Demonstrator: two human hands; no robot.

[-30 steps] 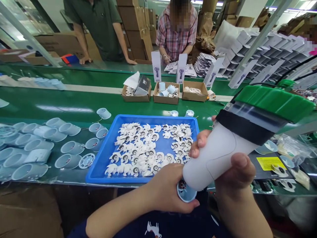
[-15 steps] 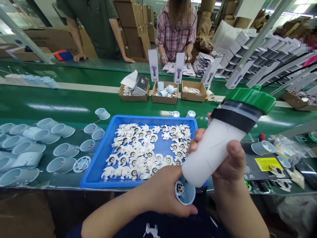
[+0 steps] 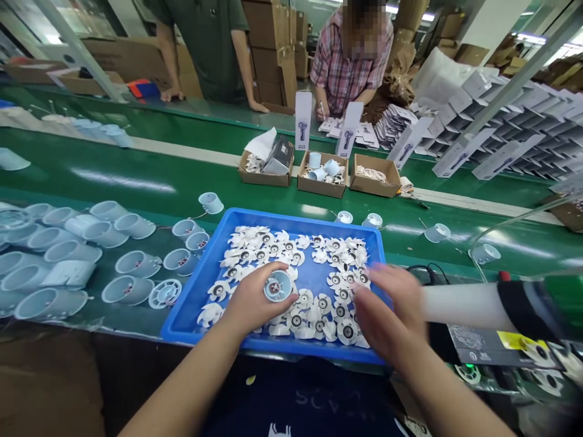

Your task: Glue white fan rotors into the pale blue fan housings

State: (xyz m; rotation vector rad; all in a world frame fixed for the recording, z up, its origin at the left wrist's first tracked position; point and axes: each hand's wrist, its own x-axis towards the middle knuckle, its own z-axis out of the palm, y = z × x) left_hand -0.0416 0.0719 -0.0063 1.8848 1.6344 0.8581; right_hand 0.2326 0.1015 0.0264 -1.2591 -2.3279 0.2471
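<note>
My left hand is closed around a small light-blue round fan housing, its spoked open end facing up, above the blue tray. White fan impellers lie loosely in that tray, with a bare patch in the middle. My right hand, smeared by motion, is over the tray's right edge with fingers stretched out and nothing visible in them. Just right of it a white tube with a black band and green cap lies sideways, partly hidden by the hand.
Many light-blue housings stand crowded on the left. Beyond the tray are small cardboard boxes of parts and upright white printed cartons. Two people stand across the bench. A black box lies at right.
My right hand has let go of the white tube, which is now at the right. My left hand has lifted the housing from the tray's front edge to over the impellers.
</note>
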